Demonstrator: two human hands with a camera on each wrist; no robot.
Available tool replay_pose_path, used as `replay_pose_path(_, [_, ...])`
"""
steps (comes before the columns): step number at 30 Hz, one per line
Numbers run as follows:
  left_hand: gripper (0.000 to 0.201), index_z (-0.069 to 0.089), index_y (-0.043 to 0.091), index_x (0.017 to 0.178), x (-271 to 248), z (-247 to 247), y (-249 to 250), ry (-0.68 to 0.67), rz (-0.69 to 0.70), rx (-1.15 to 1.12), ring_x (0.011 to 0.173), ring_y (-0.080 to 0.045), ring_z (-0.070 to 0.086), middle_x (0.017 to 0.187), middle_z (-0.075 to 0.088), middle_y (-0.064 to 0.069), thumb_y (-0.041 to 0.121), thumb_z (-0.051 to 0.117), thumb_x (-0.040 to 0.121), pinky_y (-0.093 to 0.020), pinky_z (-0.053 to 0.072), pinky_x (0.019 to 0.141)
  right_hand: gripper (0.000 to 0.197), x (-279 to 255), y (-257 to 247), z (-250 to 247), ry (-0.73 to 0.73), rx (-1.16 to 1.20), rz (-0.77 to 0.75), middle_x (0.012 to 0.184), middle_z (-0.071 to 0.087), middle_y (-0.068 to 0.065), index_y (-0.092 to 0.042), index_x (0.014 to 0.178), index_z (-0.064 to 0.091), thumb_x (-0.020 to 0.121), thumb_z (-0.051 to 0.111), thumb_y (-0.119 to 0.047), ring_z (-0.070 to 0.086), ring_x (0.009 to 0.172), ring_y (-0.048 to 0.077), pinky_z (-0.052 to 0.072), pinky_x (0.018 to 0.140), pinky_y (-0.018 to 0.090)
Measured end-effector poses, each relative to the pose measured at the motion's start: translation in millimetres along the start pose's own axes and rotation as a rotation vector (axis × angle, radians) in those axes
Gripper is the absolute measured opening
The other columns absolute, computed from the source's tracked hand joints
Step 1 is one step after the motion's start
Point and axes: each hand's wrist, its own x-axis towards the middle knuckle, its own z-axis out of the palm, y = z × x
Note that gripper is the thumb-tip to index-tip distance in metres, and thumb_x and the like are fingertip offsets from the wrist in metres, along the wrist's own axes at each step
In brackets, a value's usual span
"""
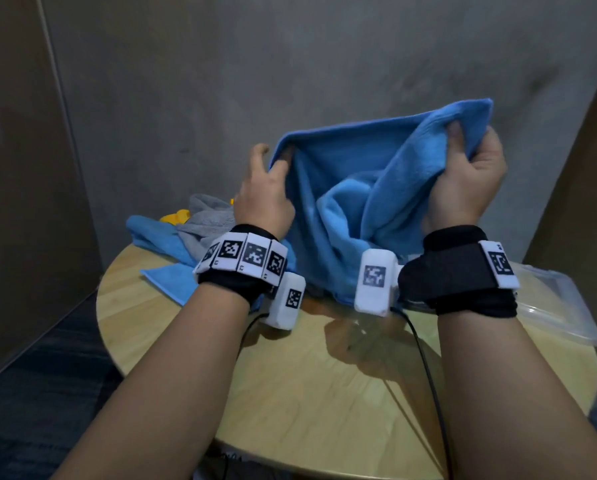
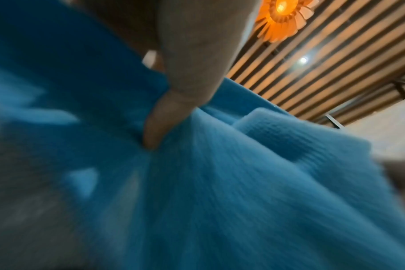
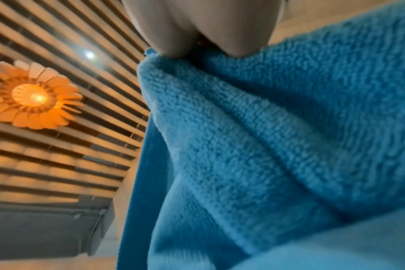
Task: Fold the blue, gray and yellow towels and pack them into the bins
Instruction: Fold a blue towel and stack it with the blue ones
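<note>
Fingers (image 1: 463,140) of both hands pinch raised blue towel (image 1: 352,188) edges.

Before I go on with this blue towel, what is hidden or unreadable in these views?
- Clear plastic bin, head view: the right hand and wrist hide much of it; contents unclear.
- Yellow towel, head view: mostly buried under the gray towel.
- Held blue towel, left wrist view: lower part motion-blurred.

Bare wood on the round table (image 1: 324,393) lies open toward the near edge; the hanging blue towel (image 1: 352,202) blocks the middle, a heap of towels (image 1: 193,233) crowds far left, a clear bin (image 1: 563,306) the right
</note>
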Motion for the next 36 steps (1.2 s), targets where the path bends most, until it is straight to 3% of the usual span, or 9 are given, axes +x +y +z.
replay_pose_path(2, [0.061, 0.031, 0.018, 0.139, 1, 4, -10, -0.190, -0.095, 0.028, 0.105, -0.041, 0.052, 0.133, 0.034, -0.015, 0.003, 0.049, 0.083, -0.046, 0.045, 0.087, 0.023, 3, 7, -5, 0.060, -0.076, 0.024, 0.065, 0.054, -0.016, -0.024, 0.072, 0.055, 0.091, 0.060, -0.012, 0.049, 0.061, -0.006, 0.045, 0.064, 0.017])
replay_pose_path(4, [0.057, 0.038, 0.021, 0.138, 2, 5, -15, -0.243, -0.133, 0.036, 0.112, -0.038, 0.050, 0.126, 0.043, -0.018, 0.003, 0.048, 0.085, -0.043, 0.042, 0.091, 0.027, 2, 18, -9, 0.038, -0.217, 0.087, 0.066, 0.050, -0.014, -0.027, 0.068, 0.050, 0.091, 0.060, -0.014, 0.046, 0.060, -0.004, 0.042, 0.064, 0.017])
replay_pose_path(9, [0.025, 0.068, 0.030, 0.088, -3, 1, 4, -0.093, -0.069, -0.114, 0.114, -0.031, 0.043, 0.102, 0.040, -0.007, 0.009, 0.059, 0.077, -0.030, 0.034, 0.098, 0.019, 5, 35, -18, 0.071, -0.417, 0.205, 0.069, 0.049, -0.013, -0.021, 0.074, 0.049, 0.088, 0.060, -0.017, 0.049, 0.070, 0.009, 0.038, 0.061, 0.015])
replay_pose_path(11, [0.015, 0.065, 0.035, 0.080, -12, 3, 23, -0.165, 0.035, -0.232, 0.115, -0.028, 0.039, 0.102, 0.035, -0.005, 0.027, 0.072, 0.070, -0.025, 0.029, 0.098, 0.019, 7, 35, -16, 0.102, -0.331, 0.273, 0.072, 0.051, -0.010, -0.021, 0.074, 0.048, 0.087, 0.060, -0.015, 0.050, 0.071, 0.010, 0.042, 0.065, 0.017])
replay_pose_path(14, [0.047, 0.066, 0.034, 0.093, -23, 17, 41, -0.401, 0.154, 0.070, 0.122, -0.026, 0.027, 0.126, 0.032, -0.008, 0.066, 0.073, 0.059, -0.036, 0.022, 0.107, 0.018, 6, 28, -9, 0.066, -0.064, 0.363, 0.078, 0.056, 0.000, -0.019, 0.076, 0.047, 0.088, 0.058, -0.010, 0.056, 0.071, 0.015, 0.050, 0.068, 0.030])
replay_pose_path(18, [0.031, 0.066, 0.026, 0.103, -14, 22, 31, -0.383, 0.096, 0.339, 0.120, -0.032, 0.031, 0.124, 0.033, -0.008, 0.038, 0.071, 0.075, -0.038, 0.025, 0.103, 0.015, 11, 20, -12, 0.113, 0.063, 0.314, 0.079, 0.055, 0.003, -0.017, 0.079, 0.048, 0.087, 0.059, -0.010, 0.057, 0.072, 0.018, 0.052, 0.071, 0.033])
replay_pose_path(24, [0.022, 0.064, 0.003, 0.094, 3, -12, -6, 0.086, -0.038, 0.361, 0.113, -0.033, 0.036, 0.122, 0.040, -0.013, -0.002, 0.048, 0.080, -0.039, 0.028, 0.093, 0.022, 25, 36, -36, 0.269, -0.112, 0.256, 0.078, 0.054, -0.003, -0.023, 0.077, 0.048, 0.088, 0.060, -0.008, 0.053, 0.072, 0.013, 0.051, 0.073, 0.030])
replay_pose_path(33, [0.030, 0.067, 0.025, 0.095, 4, -4, -5, -0.023, 0.044, 0.245, 0.110, -0.025, 0.049, 0.109, 0.060, 0.000, 0.007, 0.048, 0.081, -0.042, 0.021, 0.104, 0.027, 18, 71, -56, 0.388, -0.325, 0.431, 0.082, 0.058, -0.001, -0.025, 0.068, 0.042, 0.083, 0.060, -0.011, 0.061, 0.081, 0.021, 0.054, 0.086, 0.043])
replay_pose_path(36, [0.039, 0.063, 0.026, 0.101, 0, -3, -4, -0.304, 0.080, 0.047, 0.116, -0.020, 0.048, 0.116, 0.056, 0.003, 0.048, 0.053, 0.070, -0.043, 0.024, 0.107, 0.027, 21, 73, -54, 0.396, -0.316, 0.429, 0.080, 0.058, -0.003, -0.026, 0.068, 0.043, 0.084, 0.060, -0.011, 0.062, 0.081, 0.021, 0.055, 0.084, 0.042])
